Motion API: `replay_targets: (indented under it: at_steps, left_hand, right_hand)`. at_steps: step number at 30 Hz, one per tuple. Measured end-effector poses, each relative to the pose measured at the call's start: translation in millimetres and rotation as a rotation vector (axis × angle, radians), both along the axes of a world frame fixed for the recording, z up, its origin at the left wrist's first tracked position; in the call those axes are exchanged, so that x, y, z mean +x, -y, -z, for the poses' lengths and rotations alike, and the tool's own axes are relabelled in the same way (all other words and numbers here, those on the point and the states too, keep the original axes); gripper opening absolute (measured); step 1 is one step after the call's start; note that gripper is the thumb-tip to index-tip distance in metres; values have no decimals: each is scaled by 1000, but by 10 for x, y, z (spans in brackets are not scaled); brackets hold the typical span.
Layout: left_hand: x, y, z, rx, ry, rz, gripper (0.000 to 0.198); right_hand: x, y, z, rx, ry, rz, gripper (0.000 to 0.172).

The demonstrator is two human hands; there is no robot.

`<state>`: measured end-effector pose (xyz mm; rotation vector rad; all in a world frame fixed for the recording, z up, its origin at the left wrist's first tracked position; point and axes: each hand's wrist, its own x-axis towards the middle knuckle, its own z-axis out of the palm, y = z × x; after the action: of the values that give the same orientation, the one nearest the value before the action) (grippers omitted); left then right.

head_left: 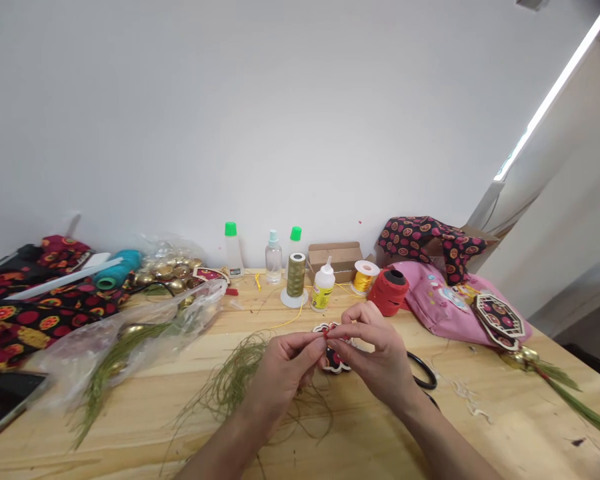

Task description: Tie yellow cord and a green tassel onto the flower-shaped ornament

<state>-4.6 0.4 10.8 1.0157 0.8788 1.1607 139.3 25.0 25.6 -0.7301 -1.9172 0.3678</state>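
My left hand (286, 363) and my right hand (375, 347) meet over the table, thumbs and fingertips closed in a pinch. Between the fingertips is a short bit of red cord (326, 335). Just behind and below them is a scalloped ornament (336, 360) with a pale rim and dark patterned fabric, partly hidden by my fingers. A loose heap of thin olive-green thread (235, 373) spreads beside my left hand. Close to my right wrist lie black-handled scissors (423, 370), largely covered by the forearm.
Behind the hands stand an olive thread spool (296, 275), a white glue bottle (323, 287), a yellow cord spool (365, 277) and a red thread cone (389, 292). A pink bag (430, 300) bears a finished-looking tasselled ornament (500, 317). Plastic bags (145, 347) and a phone (7, 400) lie left.
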Motion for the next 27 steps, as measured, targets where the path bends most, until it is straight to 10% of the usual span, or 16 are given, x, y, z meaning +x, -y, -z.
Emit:
replay_targets:
  at_steps: [16,27]
  left_hand:
    - [2,-8,1,14,-160,-58,26]
    - [-16,-7,23,-51,12,-19,24]
  right_hand:
    - [-45,31,-21,95,79,144,11]
    - [123,5,-78,-102,-70,-24,8]
